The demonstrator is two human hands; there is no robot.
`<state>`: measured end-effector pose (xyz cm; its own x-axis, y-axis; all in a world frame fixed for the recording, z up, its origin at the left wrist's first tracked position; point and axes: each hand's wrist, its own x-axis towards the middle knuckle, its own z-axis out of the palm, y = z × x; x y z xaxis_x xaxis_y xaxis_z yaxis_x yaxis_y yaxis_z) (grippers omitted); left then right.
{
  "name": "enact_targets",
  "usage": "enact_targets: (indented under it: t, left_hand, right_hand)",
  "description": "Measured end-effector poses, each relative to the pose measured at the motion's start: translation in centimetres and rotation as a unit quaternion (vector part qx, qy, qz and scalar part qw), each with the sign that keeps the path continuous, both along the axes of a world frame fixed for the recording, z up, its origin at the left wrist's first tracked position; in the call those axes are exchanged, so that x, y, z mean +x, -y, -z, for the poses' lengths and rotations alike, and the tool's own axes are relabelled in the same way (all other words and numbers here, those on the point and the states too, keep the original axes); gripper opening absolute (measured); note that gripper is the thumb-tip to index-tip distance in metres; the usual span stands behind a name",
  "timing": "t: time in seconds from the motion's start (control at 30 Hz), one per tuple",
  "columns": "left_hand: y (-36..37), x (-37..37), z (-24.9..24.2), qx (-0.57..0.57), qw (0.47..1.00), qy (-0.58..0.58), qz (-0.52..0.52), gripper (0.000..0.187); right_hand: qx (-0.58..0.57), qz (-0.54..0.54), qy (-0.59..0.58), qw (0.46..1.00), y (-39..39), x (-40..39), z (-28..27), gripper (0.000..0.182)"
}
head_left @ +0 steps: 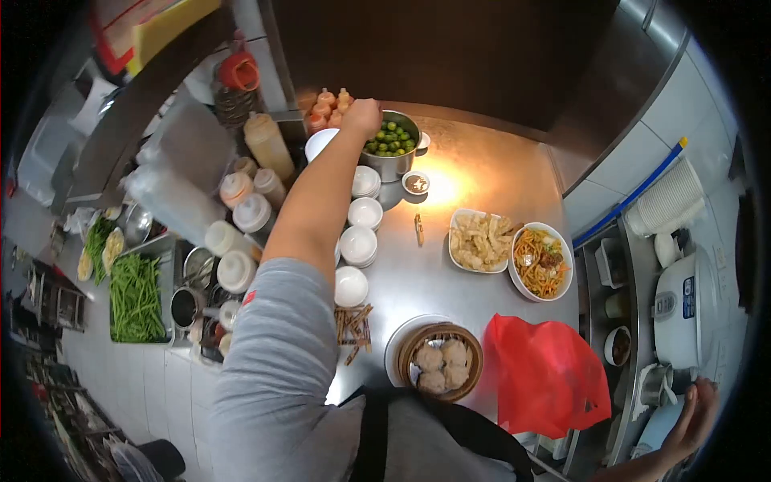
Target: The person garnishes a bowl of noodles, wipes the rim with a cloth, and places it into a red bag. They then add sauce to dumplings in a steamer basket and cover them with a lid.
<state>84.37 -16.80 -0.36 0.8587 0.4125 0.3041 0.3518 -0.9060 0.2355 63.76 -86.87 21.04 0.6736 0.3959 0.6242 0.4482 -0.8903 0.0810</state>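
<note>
My left hand (363, 118) is closed at the left rim of a metal pot (393, 167) of small green citrus fruits (391, 139). Its fingers are mostly hidden, so what they hold does not show. Just below the pot sits a small white dish of dark sauce (416, 183). Orange-filled squeeze bottles (325, 104) stand behind the hand. Far to the lower right, my right hand (695, 418) is raised with its thumb apart from the fingers, beside the side shelf. Near it are metal cups (657, 386).
White bowls (358, 243) line the counter's left side, above wooden clips (353, 328). A bamboo steamer of dumplings (405, 353), a red plastic bag (546, 373), a dish of fried pieces (479, 241) and a noodle bowl (540, 261) stand around. Sauce bottles (269, 145) crowd the left.
</note>
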Motion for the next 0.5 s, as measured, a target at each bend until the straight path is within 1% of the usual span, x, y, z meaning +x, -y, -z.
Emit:
enact_targets:
  t: [0.03,0.13,0.17,0.27,0.3,0.37,0.43,0.47,0.5]
  left_hand:
    - [-0.2,1.9,1.4,-0.021,1.0,-0.015,-0.013,0.02]
    - [-0.6,6.0,5.3,-0.021,0.999,-0.041,-0.021,0.022]
    - [-1.1,7.3,6.1,-0.06,0.994,-0.086,-0.013,0.028]
    - [-0.5,7.8,8.0,0.018,0.998,-0.054,0.012,0.042]
    - [-0.5,7.7,7.2,-0.03,0.983,-0.181,0.032,0.062]
    - [-0.6,7.5,7.4,-0.011,0.982,-0.187,0.036,0.065]
    - [-1.6,8.6,8.1,0.009,0.977,-0.204,0.053,0.068]
    - [-1.8,8.6,8.2,0.003,0.973,-0.226,0.051,0.065]
    - [-1.9,8.7,7.6,-0.002,0.968,-0.245,0.049,0.062]
  right_hand:
    - [-0.045,0.053,0.009,0.998,-1.3,-0.2,-0.2,0.019]
    - [0.053,0.13,-0.062,0.988,-4.2,-1.3,-0.1,0.019]
    - [0.014,0.11,-0.06,0.992,-4.8,-1.3,-0.3,0.019]
    - [0.006,0.137,-0.112,0.984,-6.1,-1.2,-0.5,0.019]
    - [-0.003,0.14,-0.113,0.984,-6.4,-1.1,-0.4,0.019]
    - [-0.018,0.143,-0.116,0.983,-7.4,-0.8,-0.1,0.019]
    - [-0.01,0.132,-0.119,0.984,-8.4,-0.4,0.7,0.018]
    - [-0.006,0.126,-0.118,0.985,-8.9,-0.2,0.9,0.018]
    - [-0.039,0.109,-0.117,0.986,-9.4,0.0,0.9,0.016]
